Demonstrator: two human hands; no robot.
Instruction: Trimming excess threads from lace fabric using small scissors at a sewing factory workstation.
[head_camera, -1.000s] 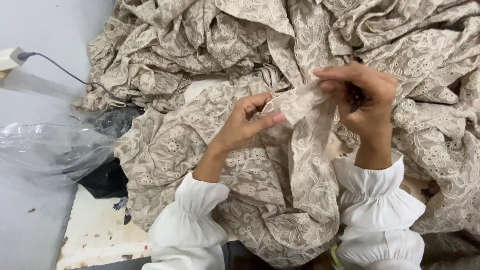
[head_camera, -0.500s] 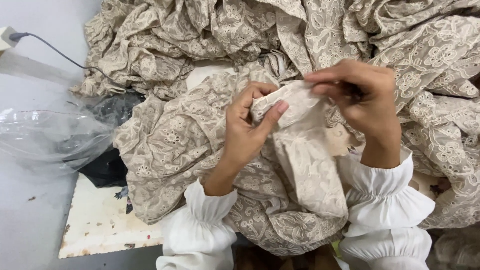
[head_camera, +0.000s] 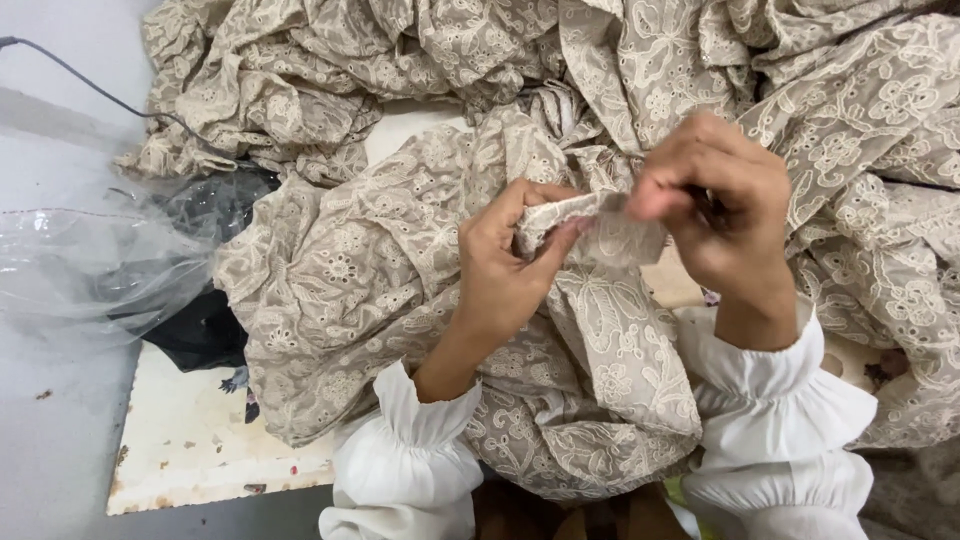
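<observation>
Beige lace fabric (head_camera: 380, 270) heaped on tabltop | step: edge strip (head_camera: 590, 225) being worked, looks like seam check or trim | left hand (head_camera: 505, 265) and right hand (head_camera: 715, 205) close together, both pinching strip | next: likely needs strip kept taut, fingers shifting along edge | plastic bag (head_camera: 90, 260) at left

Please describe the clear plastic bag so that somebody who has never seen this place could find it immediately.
Start from the big heap of beige embroidered fabric that fills most of the view, and go to its left edge. There the clear plastic bag lies crumpled on the grey surface, partly over a black bundle. It alone is transparent and shiny.
</observation>
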